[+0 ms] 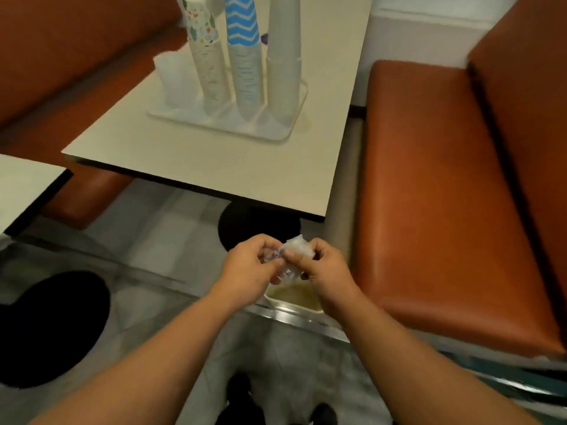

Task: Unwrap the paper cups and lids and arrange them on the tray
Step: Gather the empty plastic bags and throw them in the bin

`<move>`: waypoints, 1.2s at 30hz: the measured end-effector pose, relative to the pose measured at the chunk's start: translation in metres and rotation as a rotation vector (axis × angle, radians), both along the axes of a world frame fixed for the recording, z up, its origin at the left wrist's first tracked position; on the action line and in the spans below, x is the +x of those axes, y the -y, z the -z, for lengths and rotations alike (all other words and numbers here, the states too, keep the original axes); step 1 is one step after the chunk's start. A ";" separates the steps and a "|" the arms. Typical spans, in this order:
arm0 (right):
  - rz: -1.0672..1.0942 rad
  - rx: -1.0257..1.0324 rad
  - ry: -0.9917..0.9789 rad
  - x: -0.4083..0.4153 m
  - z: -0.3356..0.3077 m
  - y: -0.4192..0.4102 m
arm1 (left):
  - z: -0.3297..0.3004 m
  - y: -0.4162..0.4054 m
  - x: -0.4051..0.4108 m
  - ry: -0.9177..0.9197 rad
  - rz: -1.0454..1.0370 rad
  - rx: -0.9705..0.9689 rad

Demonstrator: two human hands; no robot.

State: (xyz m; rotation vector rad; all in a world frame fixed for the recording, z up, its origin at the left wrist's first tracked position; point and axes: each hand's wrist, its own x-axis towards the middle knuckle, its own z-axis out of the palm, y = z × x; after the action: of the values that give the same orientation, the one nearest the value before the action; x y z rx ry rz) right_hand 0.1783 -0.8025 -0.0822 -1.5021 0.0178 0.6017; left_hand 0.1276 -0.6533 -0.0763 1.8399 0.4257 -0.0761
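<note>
On the cream table a white tray [277,134] carries three tall stacks of paper cups: a floral one [206,59], a blue zigzag one [245,56] and a plain pale one [283,62]. A short stack of clear lids [173,81] stands at the tray's left end. Below the table's near edge, over the floor, my left hand [250,273] and my right hand [322,268] together grip a crumpled ball of clear plastic wrap [296,248] between their fingers.
The table [214,167] stands between two orange-brown bench seats [435,191]. A second table corner [24,182] shows at the left. Black round table bases [52,326] sit on the grey tiled floor. My dark shoes [239,391] are at the bottom.
</note>
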 end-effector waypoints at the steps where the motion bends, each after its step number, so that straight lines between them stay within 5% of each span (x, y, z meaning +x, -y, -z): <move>1: 0.010 -0.026 -0.026 -0.006 0.021 0.001 | 0.019 0.002 -0.004 -0.039 -0.003 -0.027; 8: 0.001 -0.294 -0.223 -0.022 0.171 0.026 | 0.169 -0.009 -0.008 -0.287 -0.198 0.062; 16: 0.137 -0.688 -0.203 0.029 0.339 0.060 | 0.331 -0.026 0.037 -0.399 -0.248 0.008; 21: 0.051 -0.836 -0.106 0.068 0.406 0.058 | 0.413 -0.017 0.083 -0.392 -0.203 0.154; 29: -0.016 -0.984 -0.102 0.095 0.461 0.069 | 0.473 -0.010 0.126 -0.429 0.002 0.677; 36: -0.017 -1.032 -0.064 0.095 0.470 0.068 | 0.479 -0.003 0.126 -0.500 0.124 0.677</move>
State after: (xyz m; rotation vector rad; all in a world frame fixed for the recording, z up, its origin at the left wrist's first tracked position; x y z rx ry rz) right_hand 0.2731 -0.8703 -0.5518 -2.4743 0.4193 0.6916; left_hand 0.2534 -0.6502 -0.5557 2.5172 0.7480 -0.5399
